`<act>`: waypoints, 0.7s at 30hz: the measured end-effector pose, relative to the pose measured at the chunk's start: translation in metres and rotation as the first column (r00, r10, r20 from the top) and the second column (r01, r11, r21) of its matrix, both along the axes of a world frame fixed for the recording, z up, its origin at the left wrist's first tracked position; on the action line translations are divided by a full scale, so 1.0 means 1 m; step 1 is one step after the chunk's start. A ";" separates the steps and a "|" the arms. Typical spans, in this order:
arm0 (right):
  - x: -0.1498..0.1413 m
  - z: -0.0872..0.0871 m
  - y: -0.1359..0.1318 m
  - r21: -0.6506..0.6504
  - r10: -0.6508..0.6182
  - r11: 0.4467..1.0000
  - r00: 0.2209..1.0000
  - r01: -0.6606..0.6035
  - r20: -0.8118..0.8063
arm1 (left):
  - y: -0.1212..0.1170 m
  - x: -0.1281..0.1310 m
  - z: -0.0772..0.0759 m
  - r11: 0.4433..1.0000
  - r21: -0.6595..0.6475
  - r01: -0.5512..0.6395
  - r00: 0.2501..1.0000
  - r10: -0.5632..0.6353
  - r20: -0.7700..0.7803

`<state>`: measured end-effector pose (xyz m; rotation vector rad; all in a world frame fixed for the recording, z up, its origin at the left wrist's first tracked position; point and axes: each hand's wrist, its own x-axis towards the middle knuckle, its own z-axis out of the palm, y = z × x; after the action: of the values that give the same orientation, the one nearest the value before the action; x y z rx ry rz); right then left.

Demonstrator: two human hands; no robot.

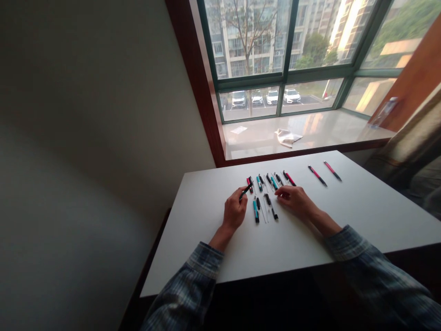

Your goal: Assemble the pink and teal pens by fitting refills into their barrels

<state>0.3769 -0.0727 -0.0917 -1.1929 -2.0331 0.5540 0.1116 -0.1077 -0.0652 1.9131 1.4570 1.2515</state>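
My left hand (235, 210) is closed around a dark pen part (245, 190), which points up and to the right over the table. My right hand (292, 198) hovers low at the right side of the disassembled pens, fingers curled and close together; whatever may be between them is hidden. Just beyond its fingertips lies a teal pen barrel (274, 182). Between the hands, a teal and black barrel (256, 211), thin white refills (264, 211) and a black pen part (268, 199) rest on the white table (193, 239). A red barrel (291, 179) lies at the back row's right end.
Two red and black pens (317, 175) lie apart at the back right of the table. Behind it, a windowsill (255, 142) bears a crumpled white cloth (287, 137) and a paper sheet (239, 130). A wall (103, 138) rises on the left.
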 end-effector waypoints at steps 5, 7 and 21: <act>-0.006 -0.001 0.002 0.069 -0.035 0.997 0.999 0.034 0.004 | -0.001 0.003 0.001 0.991 0.038 0.125 0.988 -0.128 0.092; -0.007 0.001 0.001 0.138 -0.052 0.989 0.999 0.051 -0.003 | -0.001 0.003 0.001 0.989 0.019 0.149 0.986 -0.150 0.077; -0.089 0.020 0.004 -0.103 -0.079 0.994 0.912 0.041 -0.402 | -0.002 0.002 0.001 0.978 -0.079 0.193 0.973 -0.201 -0.109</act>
<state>0.2882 -0.0689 -0.0714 -1.0836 -1.6271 0.8015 0.1136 -0.1099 -0.0643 2.0575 1.3082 1.0036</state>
